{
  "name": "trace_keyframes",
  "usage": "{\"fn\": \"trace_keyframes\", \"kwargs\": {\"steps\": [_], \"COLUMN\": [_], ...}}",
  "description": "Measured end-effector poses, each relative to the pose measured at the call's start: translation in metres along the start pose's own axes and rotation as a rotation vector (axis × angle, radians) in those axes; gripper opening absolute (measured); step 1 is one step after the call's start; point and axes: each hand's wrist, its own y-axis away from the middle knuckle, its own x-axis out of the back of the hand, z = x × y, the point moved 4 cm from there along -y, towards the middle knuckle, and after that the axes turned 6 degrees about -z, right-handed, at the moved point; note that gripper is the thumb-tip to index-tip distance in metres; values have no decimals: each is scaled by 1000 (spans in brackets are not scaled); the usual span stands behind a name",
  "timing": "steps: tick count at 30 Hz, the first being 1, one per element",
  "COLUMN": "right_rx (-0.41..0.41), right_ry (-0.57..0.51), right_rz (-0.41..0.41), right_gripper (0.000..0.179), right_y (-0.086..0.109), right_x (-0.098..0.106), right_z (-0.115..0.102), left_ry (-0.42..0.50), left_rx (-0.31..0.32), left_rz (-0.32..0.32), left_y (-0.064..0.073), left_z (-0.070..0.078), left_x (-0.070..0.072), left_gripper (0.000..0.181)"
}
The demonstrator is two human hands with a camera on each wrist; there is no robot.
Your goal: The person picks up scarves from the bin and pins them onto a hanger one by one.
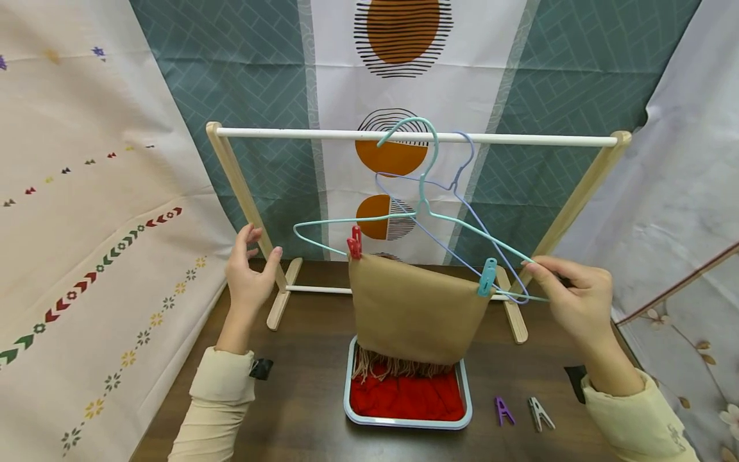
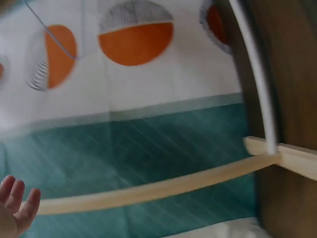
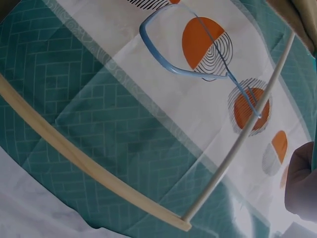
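My right hand [image 1: 577,298] pinches the right corner of a mint-green clothes hanger [image 1: 479,226] between thumb and fingers. Folded over the hanger's lower bar hangs a brown fringed scarf [image 1: 421,308]. A red clothespin [image 1: 355,244] clips its left end and a teal clothespin [image 1: 487,277] its right. In the head view the hanger's hook overlaps the rack's top rail. My left hand [image 1: 248,276] is raised beside the rack's left post, holding nothing, fingers and thumb apart; its fingertips [image 2: 32,198] show in the left wrist view.
A wooden rack with a white top rail [image 1: 277,133] stands behind. On that rail hangs a lilac hanger [image 1: 475,218]. Below the scarf's fringe sits a pale blue tray [image 1: 407,423] holding red cloth [image 1: 404,398]. Right of it lie a purple clothespin [image 1: 504,410] and a grey clothespin [image 1: 539,414].
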Motion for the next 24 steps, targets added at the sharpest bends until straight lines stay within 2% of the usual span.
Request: {"fn": "trace_keyframes", "kwargs": {"steps": [2, 4, 10, 16, 21, 24], "right_rx": [-15, -26, -35, -24, -24, -21], "right_ry": [-2, -1, 14, 15, 20, 19], "right_rz": [11, 19, 36, 42, 46, 47], "right_gripper": [11, 10, 8, 7, 7, 7], "right_y": [1, 1, 2, 0, -1, -1], "right_x": [1, 2, 3, 3, 2, 2], "right_z": [-1, -2, -4, -10, -14, -16], "left_ry": [-1, 8, 35, 65, 29, 8], "left_rx": [80, 130, 220, 327, 385, 406], "left_rz": [-10, -7, 5, -18, -39, -47], "left_y": [1, 1, -8, -26, -42, -46], "left_z": [-15, -25, -46, -68, -81, -86], "left_x": [1, 2, 5, 6, 6, 6], "left_gripper": [55, 57, 64, 70, 70, 69]}}
